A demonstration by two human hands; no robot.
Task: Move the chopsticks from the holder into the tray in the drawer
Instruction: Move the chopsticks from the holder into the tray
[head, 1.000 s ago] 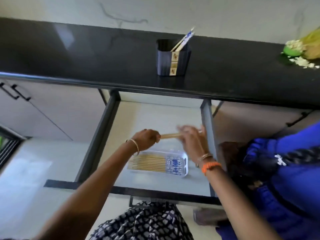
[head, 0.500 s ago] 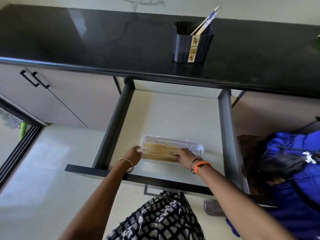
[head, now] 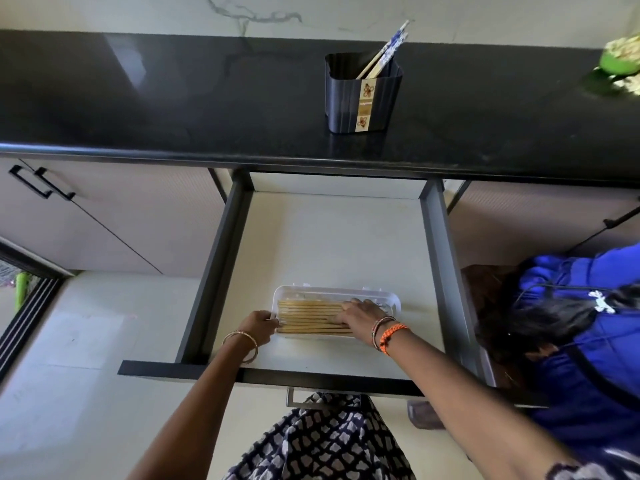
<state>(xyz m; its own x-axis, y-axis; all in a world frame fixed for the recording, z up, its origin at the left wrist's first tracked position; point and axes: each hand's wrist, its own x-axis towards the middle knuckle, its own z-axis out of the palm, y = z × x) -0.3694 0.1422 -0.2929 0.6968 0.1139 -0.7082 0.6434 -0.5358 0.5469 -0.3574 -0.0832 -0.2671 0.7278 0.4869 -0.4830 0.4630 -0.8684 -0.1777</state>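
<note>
Holder (head: 363, 95): dark ribbed container, upright on the black counter (head: 173, 98), far of the open drawer; a cream label strip with flower motifs runs down its front, its small print too fine to read. Two chopsticks (head: 384, 50), wooden with blue-and-white patterned ends, lean to the right out of its top. Drawer (head: 332, 244): pulled out toward the near side, pale floor, dark side rails. Tray (head: 287, 292): clear plastic, shallow, rectangular, lying on the near part of the drawer floor. Chopsticks in the tray (head: 304, 315): a row of wooden sticks laid flat, side by side, running left to right; their right ends are hidden under a hand. Left hand (head: 260, 325): fingers curled against the left end of the tray, gripping its rim; thin bangles on the wrist. Right hand (head: 356, 315): palm down, fingers fairly straight and spread, pressing flat on the right part of the row, grasping nothing. Orange cord and thin bangles on that wrist. Other: a second person in blue clothing (head: 585, 341), low at the right beside the drawer; green item (head: 620, 60) at the far right of the counter.
</note>
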